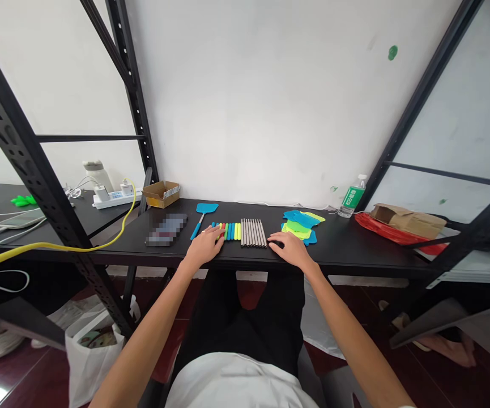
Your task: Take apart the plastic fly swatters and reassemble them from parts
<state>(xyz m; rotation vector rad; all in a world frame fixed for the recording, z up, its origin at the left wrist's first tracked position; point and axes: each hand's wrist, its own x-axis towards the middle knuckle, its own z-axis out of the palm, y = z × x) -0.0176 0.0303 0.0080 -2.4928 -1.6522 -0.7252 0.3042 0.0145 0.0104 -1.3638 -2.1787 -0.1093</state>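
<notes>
On the black table, my left hand (205,245) lies palm down with its fingers stretched over the left end of a row of short coloured handles (233,231). They are blue, red, green and yellow; the hand hides some. Right of them is a row of slim metal rods (253,233), side by side. My right hand (291,248) rests flat just past the rods, thumb apart, holding nothing. Behind it are flat blue, yellow and green plastic pieces (299,226) in a loose pile. A blue tool like a small fly swatter (204,209) lies beyond my left hand.
A blurred flat object (167,229) and an open cardboard box (161,194) sit at left. A water bottle (353,196) stands at right, near a red bag (397,233). Black shelf posts (131,85) frame both sides. A yellow cable (79,249) crosses the left post.
</notes>
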